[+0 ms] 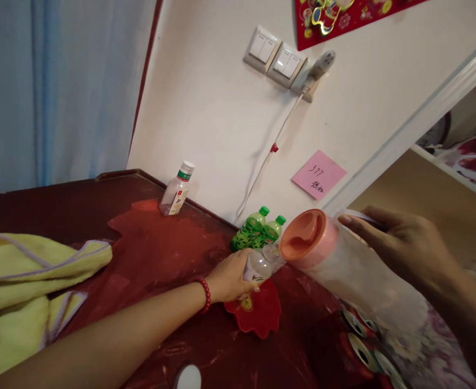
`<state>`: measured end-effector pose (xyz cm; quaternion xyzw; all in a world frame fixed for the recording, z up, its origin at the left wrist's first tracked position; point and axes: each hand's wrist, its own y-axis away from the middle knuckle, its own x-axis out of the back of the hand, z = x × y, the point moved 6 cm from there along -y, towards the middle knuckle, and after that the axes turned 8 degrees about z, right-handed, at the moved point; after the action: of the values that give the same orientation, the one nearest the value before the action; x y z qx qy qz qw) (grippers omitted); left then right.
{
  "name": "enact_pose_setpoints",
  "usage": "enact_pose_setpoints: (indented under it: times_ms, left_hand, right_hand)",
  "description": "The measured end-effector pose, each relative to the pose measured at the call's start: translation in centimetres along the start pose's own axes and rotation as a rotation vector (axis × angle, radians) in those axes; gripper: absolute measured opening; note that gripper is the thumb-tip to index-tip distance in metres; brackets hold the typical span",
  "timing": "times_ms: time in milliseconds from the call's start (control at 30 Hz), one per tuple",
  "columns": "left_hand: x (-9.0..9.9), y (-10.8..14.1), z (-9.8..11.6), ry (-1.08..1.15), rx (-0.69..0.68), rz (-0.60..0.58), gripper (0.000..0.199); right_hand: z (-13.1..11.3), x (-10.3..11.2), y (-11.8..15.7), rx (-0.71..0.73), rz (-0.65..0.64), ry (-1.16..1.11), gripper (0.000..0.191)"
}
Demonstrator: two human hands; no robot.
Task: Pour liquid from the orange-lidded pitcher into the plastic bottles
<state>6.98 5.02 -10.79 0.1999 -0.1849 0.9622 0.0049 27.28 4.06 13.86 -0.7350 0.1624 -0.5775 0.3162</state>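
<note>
My left hand [230, 276], with a red bead bracelet on its wrist, is wrapped round a clear bottle [259, 267] above a red scalloped mat [262, 313]. The bottle's open mouth meets the rim of a large translucent pitcher [363, 275] with an orange lid [304, 235]. The pitcher is tilted toward the bottle. My right hand [403, 243] is closed on the pitcher's white handle. Whether liquid is flowing is too unclear to tell. Two green bottles [257, 229] with green caps stand just behind the clear bottle.
A capped clear bottle [175, 192] stands near the wall. A yellow towel [31, 281] lies at the left. Several cans [359, 348] are at the lower right, and a white cap [189, 377] is at the bottom edge. A white cord [262, 165] hangs from the wall socket.
</note>
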Motion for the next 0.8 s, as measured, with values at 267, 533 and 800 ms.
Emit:
enact_pose_setpoints:
  times_ms: [267,533,800]
  left_hand:
    - [-0.05,-0.05,-0.24,0.012,-0.024,0.013,0.051]
    - [0.11,-0.02,0.17,-0.005,-0.025,0.015,0.048]
    - [0.13,-0.03,0.17,-0.012,-0.021,0.006,0.054]
  right_hand:
    - [-0.24,0.04,0.19,0.023,0.014,-0.004,0.054]
    - [-0.08,-0.50,0.36,0.031,0.023,-0.014,0.051]
    - [-0.53,-0.38,0.47,0.077,0.037,-0.011,0.052]
